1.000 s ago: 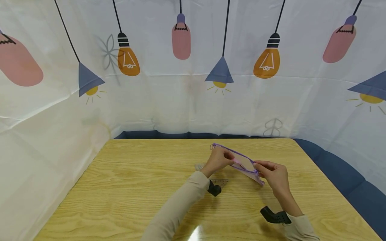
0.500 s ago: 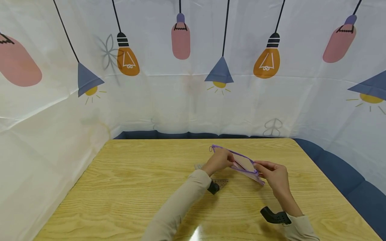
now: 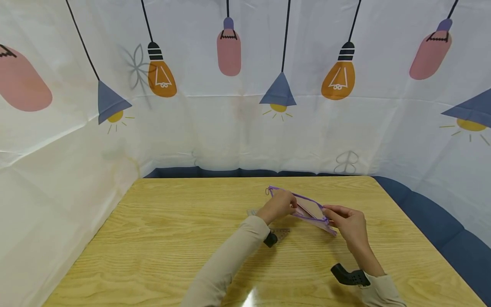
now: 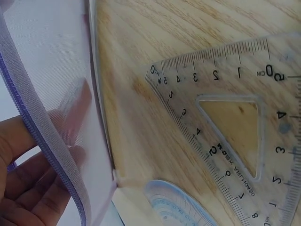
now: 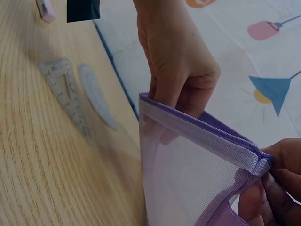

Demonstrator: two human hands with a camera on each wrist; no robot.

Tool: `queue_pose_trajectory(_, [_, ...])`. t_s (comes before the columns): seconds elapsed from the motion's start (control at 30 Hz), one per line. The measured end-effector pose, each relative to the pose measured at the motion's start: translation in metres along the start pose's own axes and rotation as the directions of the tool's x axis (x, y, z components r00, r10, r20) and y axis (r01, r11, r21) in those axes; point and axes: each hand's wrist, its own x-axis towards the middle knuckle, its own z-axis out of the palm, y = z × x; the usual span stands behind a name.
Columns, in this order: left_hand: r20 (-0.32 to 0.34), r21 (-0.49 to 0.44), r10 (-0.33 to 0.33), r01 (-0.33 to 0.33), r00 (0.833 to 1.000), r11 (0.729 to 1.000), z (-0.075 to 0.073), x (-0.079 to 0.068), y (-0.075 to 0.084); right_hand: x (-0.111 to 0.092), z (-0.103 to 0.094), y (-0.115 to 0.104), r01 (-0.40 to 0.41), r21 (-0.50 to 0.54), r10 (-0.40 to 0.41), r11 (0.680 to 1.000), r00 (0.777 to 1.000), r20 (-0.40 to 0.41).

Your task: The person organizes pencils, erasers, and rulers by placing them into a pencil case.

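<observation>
A pale mesh zip pouch (image 3: 314, 209) with purple trim is held up over the table, its mouth open. My right hand (image 3: 347, 219) pinches the pouch's near corner, at the end of the zip. Fingers of my left hand (image 3: 279, 204) reach down inside the mouth. Through the mesh in the left wrist view, a small pink-and-white block (image 4: 80, 108) shows between the left thumb and fingers; its kind is blurred. Inside the pouch a thin dark red edge shows in the head view. Beneath the left wrist lies a clear set square (image 3: 281, 233).
A clear bluish protractor (image 5: 96, 94) lies beside the set square on the wooden table (image 3: 172, 238). Farther off in the right wrist view is a small pink-and-white object (image 5: 45, 10). A printed white curtain (image 3: 215, 128) hangs behind the table.
My left hand has sunk slightly lower into the pouch, and the pink thing at its fingertips has gone from sight in the head view. The right hand keeps its place.
</observation>
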Motion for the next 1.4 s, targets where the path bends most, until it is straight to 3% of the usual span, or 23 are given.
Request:
queue_pose_trajectory(0.6, [-0.017, -0.028, 0.015, -0.016, 1.000, 0.999, -0.002, -0.002, 0.001, -0.001, -0.002, -0.001, -0.002, -0.004, 0.002, 1.000, 1.000, -0.011])
queue_pose_trajectory(0.83, [-0.031, -0.099, 0.010, -0.013, 0.999, 0.995, -0.005, -0.005, 0.000, 0.000, -0.002, -0.001, 0.001, -0.002, -0.001, 1.000, 1.000, -0.010])
queue_pose_trajectory(1.13, [-0.040, -0.126, -0.010, 0.004, 0.999, 0.992, -0.011, -0.010, -0.001, 0.000, -0.002, 0.000, 0.011, 0.006, -0.011, 1.000, 1.000, -0.012])
queue_pose_trajectory(1.4, [-0.088, 0.038, 0.027, -0.024, 0.996, 0.999, -0.020, -0.020, -0.002, 0.000, -0.002, 0.001, 0.007, 0.014, -0.007, 1.000, 1.000, -0.013])
